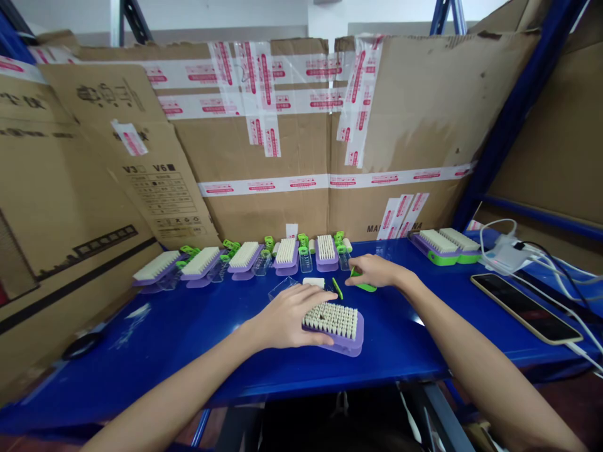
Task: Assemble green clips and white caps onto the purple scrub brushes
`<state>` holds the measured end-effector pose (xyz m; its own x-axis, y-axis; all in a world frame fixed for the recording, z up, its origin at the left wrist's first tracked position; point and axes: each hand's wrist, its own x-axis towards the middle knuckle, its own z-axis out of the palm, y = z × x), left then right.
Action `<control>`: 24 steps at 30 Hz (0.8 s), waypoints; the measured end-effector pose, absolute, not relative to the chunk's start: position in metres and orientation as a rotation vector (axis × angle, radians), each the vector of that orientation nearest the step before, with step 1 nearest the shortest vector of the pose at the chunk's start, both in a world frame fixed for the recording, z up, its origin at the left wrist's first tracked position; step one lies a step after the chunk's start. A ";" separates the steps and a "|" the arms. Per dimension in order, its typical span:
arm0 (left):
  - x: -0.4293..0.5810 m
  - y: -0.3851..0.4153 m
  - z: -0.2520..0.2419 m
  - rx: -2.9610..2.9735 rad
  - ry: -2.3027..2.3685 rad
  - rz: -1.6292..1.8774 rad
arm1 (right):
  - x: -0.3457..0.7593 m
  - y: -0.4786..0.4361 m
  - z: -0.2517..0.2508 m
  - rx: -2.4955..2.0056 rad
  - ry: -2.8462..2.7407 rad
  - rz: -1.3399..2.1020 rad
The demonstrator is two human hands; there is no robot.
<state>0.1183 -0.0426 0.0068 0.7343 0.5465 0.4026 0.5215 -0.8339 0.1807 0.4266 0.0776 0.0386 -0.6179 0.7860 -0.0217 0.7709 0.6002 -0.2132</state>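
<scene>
A purple brush (355,336) lies on the blue table with its pale bristle tufts facing up. My left hand (287,314) grips its left end, thumb along the near side and fingers over the far side. A dark speck shows among the tufts. Farther back and to the right, my right hand (374,270) is closed on a bright green plastic part (366,287) at the table surface; its fingertips partly cover the part. Between the hands lie a thin green strip (337,289) and a small white block (313,282). A clear plastic piece (281,287) sits behind my left hand.
Several purple brushes (245,256), with green clips and clear plastic pieces beside them, line the back. Two green-edged brushes (440,245) stand at back right. A phone (525,307) and white cables (556,260) lie on the right. Cardboard walls (277,157) enclose the table.
</scene>
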 end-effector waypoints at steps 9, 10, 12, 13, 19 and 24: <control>0.121 -0.043 0.004 2.840 0.855 0.675 | 0.425 0.076 0.039 -1.056 -2.122 0.135; 0.120 -0.042 0.003 2.833 0.872 0.675 | 0.424 0.075 0.039 -1.049 -2.088 0.138; 0.119 -0.042 0.003 2.826 0.894 0.670 | 0.424 0.073 0.038 -1.056 -2.032 0.126; 0.119 -0.042 0.004 2.824 0.897 0.660 | 0.423 0.072 0.039 -1.065 -2.006 0.109; 0.122 -0.045 0.010 2.804 0.863 0.584 | 0.419 0.069 0.039 -1.084 -1.836 -0.029; 0.123 -0.044 0.010 2.814 0.867 0.565 | 0.413 0.066 0.039 -1.029 -1.764 -0.118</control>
